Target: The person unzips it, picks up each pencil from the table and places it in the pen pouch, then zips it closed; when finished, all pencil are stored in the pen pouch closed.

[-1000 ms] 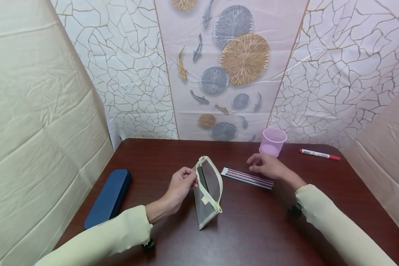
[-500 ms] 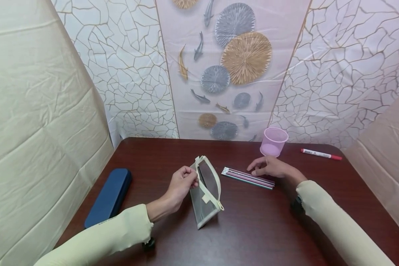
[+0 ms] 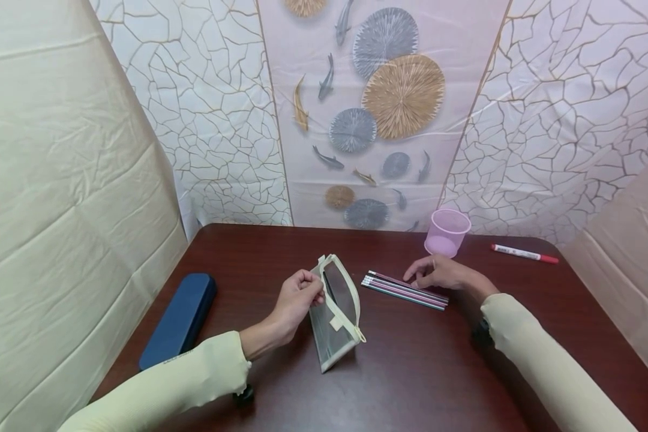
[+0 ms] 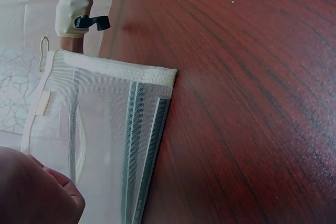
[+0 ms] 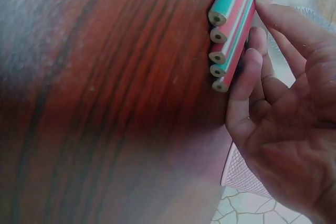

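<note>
My left hand (image 3: pixel 297 297) pinches the near upper edge of a mesh zipper pouch (image 3: pixel 324 339), whose mouth gapes open. Through the mesh, long dark-green sticks (image 4: pixel 134 129) show inside it, in the left wrist view. To the right of the pouch, several striped pencils (image 3: pixel 399 293) lie side by side on the table. My right hand (image 3: pixel 444 273) is at the far side of that row, thumb and fingers pinching the outermost pencil (image 5: pixel 223 83). The right wrist view shows the pencils' unsharpened ends, with the thumb on top and the other fingers curled beside the row.
Behind my right hand stands a pink mesh cup (image 3: pixel 447 235). A red-capped white marker (image 3: pixel 524 252) lies at the back right of the brown table (image 3: pixel 410 372). On the left rests a long blue case (image 3: pixel 178 321). Patterned cloth (image 3: pixel 232 120) hangs beyond the back edge.
My right hand has come down onto the pencils, and the farthest pencil now sits slightly out of line with the others. The left hand keeps its hold; the pouch has tilted a little left.
</note>
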`<action>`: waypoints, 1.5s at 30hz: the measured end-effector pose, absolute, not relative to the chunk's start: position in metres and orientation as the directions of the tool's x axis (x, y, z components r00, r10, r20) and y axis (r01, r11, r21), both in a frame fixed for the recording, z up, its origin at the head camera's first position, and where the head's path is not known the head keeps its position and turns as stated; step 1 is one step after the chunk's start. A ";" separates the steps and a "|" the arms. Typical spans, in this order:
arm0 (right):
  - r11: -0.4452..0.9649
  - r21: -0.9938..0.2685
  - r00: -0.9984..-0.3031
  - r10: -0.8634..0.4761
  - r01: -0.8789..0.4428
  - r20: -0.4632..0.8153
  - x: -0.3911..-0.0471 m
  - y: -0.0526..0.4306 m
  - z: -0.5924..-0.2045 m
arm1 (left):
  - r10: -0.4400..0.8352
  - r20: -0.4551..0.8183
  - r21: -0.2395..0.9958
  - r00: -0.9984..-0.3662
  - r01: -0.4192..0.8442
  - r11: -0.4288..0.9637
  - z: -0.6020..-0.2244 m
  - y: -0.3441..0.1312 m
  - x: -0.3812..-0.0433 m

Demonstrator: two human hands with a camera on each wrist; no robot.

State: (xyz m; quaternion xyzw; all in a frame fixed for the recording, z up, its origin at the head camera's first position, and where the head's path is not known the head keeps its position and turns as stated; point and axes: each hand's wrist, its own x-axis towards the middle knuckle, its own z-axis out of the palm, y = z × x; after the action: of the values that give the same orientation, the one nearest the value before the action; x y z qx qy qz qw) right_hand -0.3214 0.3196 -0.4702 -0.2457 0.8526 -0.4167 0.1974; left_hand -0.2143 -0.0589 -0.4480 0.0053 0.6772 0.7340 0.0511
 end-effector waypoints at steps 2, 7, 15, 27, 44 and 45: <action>0.532 -0.807 -0.799 -0.587 -0.258 -0.132 -0.320 0.320 -0.470 | 0.083 -0.066 0.994 -0.994 -0.072 -0.079 -0.448 -0.059 -0.214; 0.565 -0.778 -0.814 -0.567 -0.274 -0.126 -0.317 0.317 -0.467 | 0.083 -0.077 0.993 -0.994 -0.084 -0.084 -0.448 -0.059 -0.215; 0.711 -0.626 -0.851 -0.507 -0.320 -0.140 -0.313 0.308 -0.461 | 0.088 -0.081 0.994 -0.993 -0.086 -0.060 -0.449 -0.057 -0.217; 0.791 -0.462 -0.882 -0.470 -0.400 -0.042 -0.307 0.304 -0.467 | 0.088 -0.077 0.996 -0.993 -0.081 -0.037 -0.448 -0.055 -0.216; 0.586 -0.677 -0.891 -0.360 -0.445 0.275 -0.286 0.241 -0.430 | 0.096 -0.081 0.996 -0.992 -0.082 -0.015 -0.448 -0.053 -0.216; 0.531 -0.732 -0.899 -0.335 -0.427 0.281 -0.283 0.234 -0.427 | 0.097 -0.082 0.996 -0.992 -0.084 -0.017 -0.448 -0.052 -0.216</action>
State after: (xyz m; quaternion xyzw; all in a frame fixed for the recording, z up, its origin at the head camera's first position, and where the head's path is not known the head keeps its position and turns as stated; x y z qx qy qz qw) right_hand -0.2826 0.2341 -0.4267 -0.2179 0.8734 -0.4323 -0.0531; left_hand -0.2157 -0.0524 -0.4480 0.0049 0.6982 0.7131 0.0634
